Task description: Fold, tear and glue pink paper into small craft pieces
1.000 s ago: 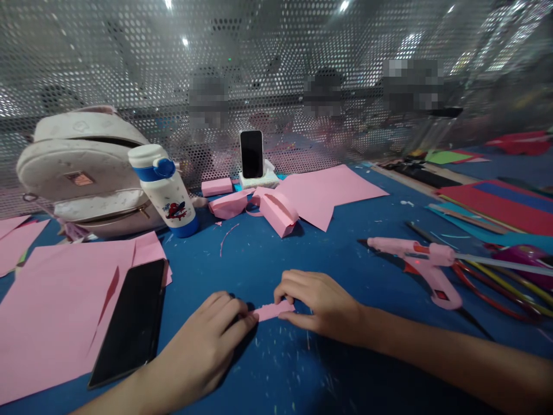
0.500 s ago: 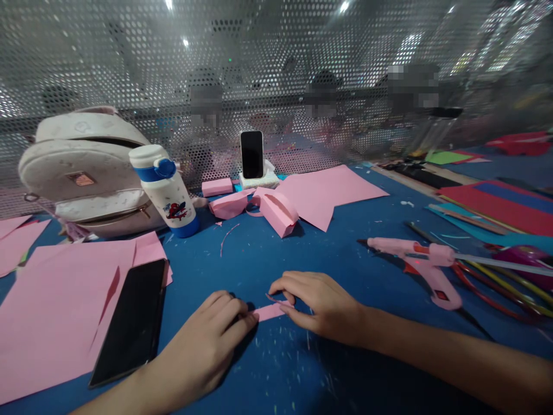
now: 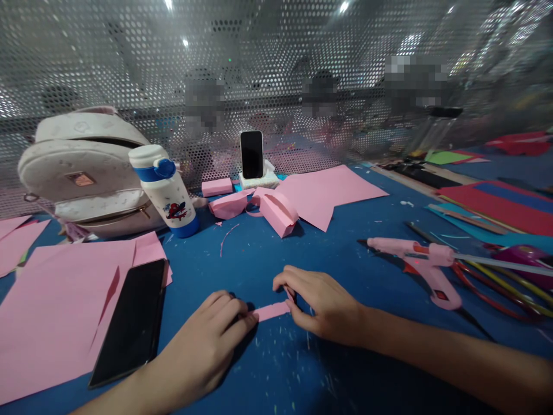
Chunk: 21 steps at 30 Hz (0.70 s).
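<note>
A narrow pink paper strip (image 3: 272,312) lies on the blue table between my two hands. My left hand (image 3: 211,337) pins its left end with thumb and curled fingers, which cover that end. At the other end, my right hand (image 3: 322,300) has the strip between thumb and bent forefinger. There the paper turns up off the table, and part of it is hidden by the fingers. Left of my left hand, a black phone (image 3: 132,317) rests on pink paper sheets (image 3: 56,311).
A pink glue gun (image 3: 406,251) lies to the right, near cables and coloured paper (image 3: 510,202). Folded pink paper pieces (image 3: 276,213) sit further back, with a propped phone (image 3: 252,155) behind them. A bottle (image 3: 166,196) and a backpack (image 3: 86,173) stand at the left.
My right hand has shifted slightly, its forefinger drawn back to the right. The strip's turned-up end now stands steeper, and more of the flat part shows. My left hand has stayed still.
</note>
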Each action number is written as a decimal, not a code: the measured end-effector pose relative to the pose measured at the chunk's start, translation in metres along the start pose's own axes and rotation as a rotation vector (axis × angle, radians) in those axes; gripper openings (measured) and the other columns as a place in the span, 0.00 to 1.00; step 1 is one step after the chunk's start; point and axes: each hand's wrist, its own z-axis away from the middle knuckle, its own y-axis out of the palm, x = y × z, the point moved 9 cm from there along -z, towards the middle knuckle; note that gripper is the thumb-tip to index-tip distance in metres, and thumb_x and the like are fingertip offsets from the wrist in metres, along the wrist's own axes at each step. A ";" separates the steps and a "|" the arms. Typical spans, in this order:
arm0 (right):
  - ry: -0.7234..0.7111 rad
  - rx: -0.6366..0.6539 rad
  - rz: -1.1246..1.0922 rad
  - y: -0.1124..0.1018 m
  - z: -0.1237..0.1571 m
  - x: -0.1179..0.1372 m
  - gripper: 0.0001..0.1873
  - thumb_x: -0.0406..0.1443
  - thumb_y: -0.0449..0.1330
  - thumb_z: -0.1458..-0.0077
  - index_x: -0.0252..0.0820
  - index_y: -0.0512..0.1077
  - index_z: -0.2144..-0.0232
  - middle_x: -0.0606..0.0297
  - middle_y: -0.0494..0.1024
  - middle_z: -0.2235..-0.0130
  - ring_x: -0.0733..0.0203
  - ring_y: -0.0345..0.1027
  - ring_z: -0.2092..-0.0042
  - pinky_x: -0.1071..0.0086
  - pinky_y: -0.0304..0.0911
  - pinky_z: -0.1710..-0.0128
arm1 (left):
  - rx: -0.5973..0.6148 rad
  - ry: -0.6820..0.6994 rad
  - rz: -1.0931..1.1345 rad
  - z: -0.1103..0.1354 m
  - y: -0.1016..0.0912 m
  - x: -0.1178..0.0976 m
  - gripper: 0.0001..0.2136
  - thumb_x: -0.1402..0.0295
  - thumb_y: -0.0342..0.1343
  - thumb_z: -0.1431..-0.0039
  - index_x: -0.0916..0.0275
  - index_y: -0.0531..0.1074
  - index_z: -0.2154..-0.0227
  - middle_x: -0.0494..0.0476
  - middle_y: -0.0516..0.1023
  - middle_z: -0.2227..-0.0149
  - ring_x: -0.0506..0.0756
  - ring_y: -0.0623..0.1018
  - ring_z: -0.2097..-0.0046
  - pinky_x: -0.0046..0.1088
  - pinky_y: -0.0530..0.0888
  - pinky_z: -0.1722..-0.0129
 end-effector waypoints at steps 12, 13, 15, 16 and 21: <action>-0.011 -0.016 0.031 -0.004 -0.004 0.004 0.06 0.26 0.55 0.49 0.41 0.63 0.72 0.70 0.67 0.70 0.67 0.57 0.69 0.71 0.50 0.69 | -0.014 0.008 0.005 0.000 -0.001 0.000 0.18 0.79 0.39 0.33 0.70 0.64 0.43 0.68 0.70 0.55 0.62 0.67 0.56 0.46 0.71 0.56; -0.009 -0.014 0.033 -0.003 -0.004 0.003 0.06 0.26 0.55 0.49 0.41 0.63 0.73 0.70 0.67 0.71 0.67 0.57 0.69 0.70 0.50 0.69 | -0.019 0.009 0.004 0.000 -0.002 -0.001 0.18 0.79 0.39 0.33 0.70 0.65 0.44 0.68 0.70 0.55 0.62 0.67 0.56 0.46 0.71 0.56; -0.009 -0.005 0.043 -0.002 -0.004 0.003 0.06 0.27 0.56 0.49 0.41 0.64 0.73 0.70 0.68 0.70 0.66 0.58 0.69 0.70 0.50 0.69 | -0.025 0.011 -0.002 0.000 -0.002 -0.001 0.18 0.78 0.39 0.32 0.70 0.65 0.44 0.68 0.70 0.55 0.62 0.67 0.56 0.45 0.71 0.57; -0.012 -0.001 0.051 -0.002 -0.004 0.003 0.05 0.27 0.56 0.49 0.41 0.64 0.73 0.70 0.68 0.70 0.66 0.58 0.69 0.70 0.50 0.69 | -0.025 0.011 -0.005 0.000 -0.003 -0.002 0.18 0.78 0.38 0.32 0.70 0.65 0.44 0.68 0.71 0.55 0.62 0.68 0.56 0.45 0.71 0.57; -0.007 0.006 0.091 -0.002 -0.003 0.001 0.05 0.28 0.56 0.49 0.41 0.65 0.73 0.69 0.69 0.70 0.65 0.58 0.68 0.70 0.50 0.68 | -0.015 0.000 -0.027 0.000 -0.002 -0.001 0.18 0.78 0.38 0.32 0.69 0.66 0.44 0.67 0.71 0.56 0.61 0.69 0.56 0.44 0.72 0.57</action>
